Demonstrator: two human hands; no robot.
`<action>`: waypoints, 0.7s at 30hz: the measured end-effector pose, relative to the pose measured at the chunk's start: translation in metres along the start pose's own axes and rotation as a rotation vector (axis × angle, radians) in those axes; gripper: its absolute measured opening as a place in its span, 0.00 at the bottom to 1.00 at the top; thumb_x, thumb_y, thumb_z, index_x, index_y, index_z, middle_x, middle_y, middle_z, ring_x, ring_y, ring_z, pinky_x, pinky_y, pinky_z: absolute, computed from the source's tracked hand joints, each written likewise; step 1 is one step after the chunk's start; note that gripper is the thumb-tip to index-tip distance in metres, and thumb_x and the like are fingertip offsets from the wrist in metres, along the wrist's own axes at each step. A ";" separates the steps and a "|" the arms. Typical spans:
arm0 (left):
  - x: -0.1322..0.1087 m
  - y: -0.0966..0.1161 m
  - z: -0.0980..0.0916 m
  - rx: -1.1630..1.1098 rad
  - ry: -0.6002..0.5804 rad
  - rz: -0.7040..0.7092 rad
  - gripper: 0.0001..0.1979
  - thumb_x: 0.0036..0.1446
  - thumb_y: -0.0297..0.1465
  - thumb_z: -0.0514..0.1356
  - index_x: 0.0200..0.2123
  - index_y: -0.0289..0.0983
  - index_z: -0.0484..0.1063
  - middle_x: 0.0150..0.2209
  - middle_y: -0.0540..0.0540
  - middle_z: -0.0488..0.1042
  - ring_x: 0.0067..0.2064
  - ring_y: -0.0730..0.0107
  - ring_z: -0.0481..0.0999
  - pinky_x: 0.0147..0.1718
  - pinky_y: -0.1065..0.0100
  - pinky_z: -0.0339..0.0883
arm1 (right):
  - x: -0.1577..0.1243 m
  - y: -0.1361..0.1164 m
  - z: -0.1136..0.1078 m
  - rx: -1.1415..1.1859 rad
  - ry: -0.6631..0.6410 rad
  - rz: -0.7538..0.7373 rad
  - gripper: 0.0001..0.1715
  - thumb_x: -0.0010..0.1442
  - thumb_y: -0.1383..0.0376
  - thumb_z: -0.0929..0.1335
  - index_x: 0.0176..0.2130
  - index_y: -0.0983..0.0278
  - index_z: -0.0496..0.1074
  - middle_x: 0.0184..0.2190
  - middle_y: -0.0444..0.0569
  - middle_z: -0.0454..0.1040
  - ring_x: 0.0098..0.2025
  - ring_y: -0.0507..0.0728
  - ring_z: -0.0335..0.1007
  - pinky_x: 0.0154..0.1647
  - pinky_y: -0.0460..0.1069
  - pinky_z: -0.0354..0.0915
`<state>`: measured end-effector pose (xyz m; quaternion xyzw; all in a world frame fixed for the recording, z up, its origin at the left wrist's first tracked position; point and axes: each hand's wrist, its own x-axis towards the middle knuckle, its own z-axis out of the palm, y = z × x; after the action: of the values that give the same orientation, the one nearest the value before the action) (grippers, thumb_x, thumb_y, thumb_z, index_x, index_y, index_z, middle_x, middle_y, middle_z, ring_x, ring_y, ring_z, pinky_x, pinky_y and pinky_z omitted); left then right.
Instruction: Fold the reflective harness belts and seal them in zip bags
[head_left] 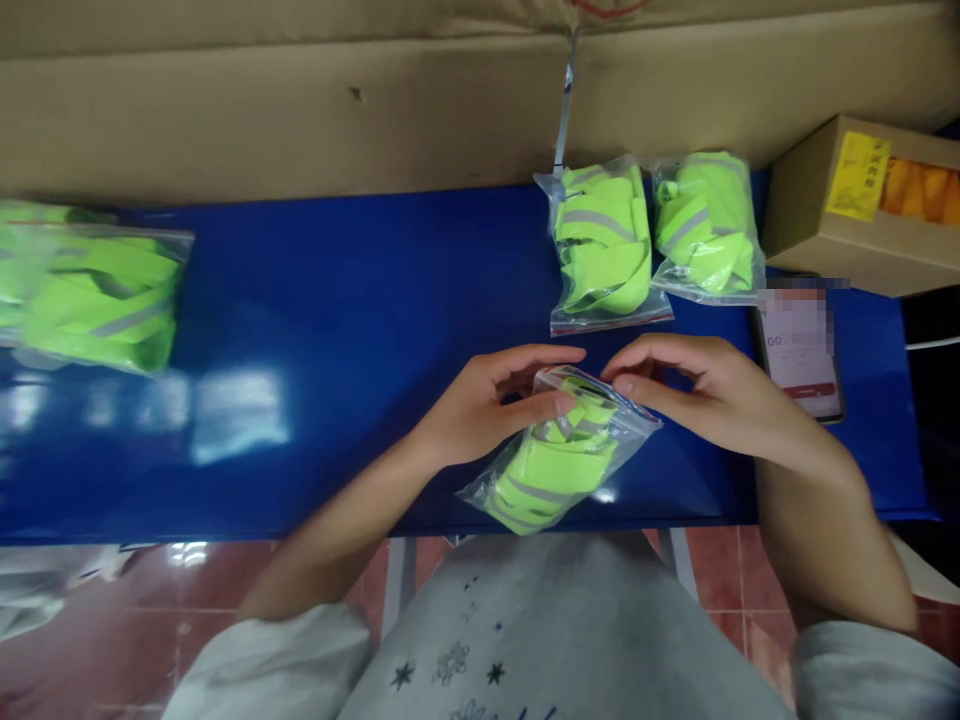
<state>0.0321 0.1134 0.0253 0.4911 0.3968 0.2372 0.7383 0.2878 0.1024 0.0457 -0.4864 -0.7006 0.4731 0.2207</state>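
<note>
A clear plastic bag (551, 465) stuffed with neon-green reflective straps lies at the near edge of the blue table (360, 330). My left hand (491, 400) pinches the bag's open top from the left, thumb and fingers closed on the plastic. My right hand (697, 385) pinches the same top edge from the right, fingers curled. Both hands meet at the mouth of the bag.
Two filled bags of green straps (604, 245) (705, 228) lie beyond my hands. More filled bags (94, 295) sit far left. A phone (799, 345) lies at the right, a cardboard box (862, 205) behind it. A cardboard wall (300, 110) backs the table.
</note>
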 end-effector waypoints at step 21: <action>0.005 -0.007 0.004 0.111 0.088 0.000 0.18 0.61 0.43 0.67 0.47 0.38 0.82 0.39 0.46 0.83 0.36 0.70 0.79 0.34 0.73 0.68 | -0.005 0.015 -0.006 -0.053 -0.239 -0.033 0.10 0.67 0.61 0.70 0.48 0.58 0.75 0.40 0.45 0.81 0.38 0.54 0.77 0.38 0.47 0.70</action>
<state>0.0381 0.1116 0.0184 0.5203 0.4414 0.2360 0.6919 0.3021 0.1025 0.0357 -0.4206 -0.7420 0.5054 0.1308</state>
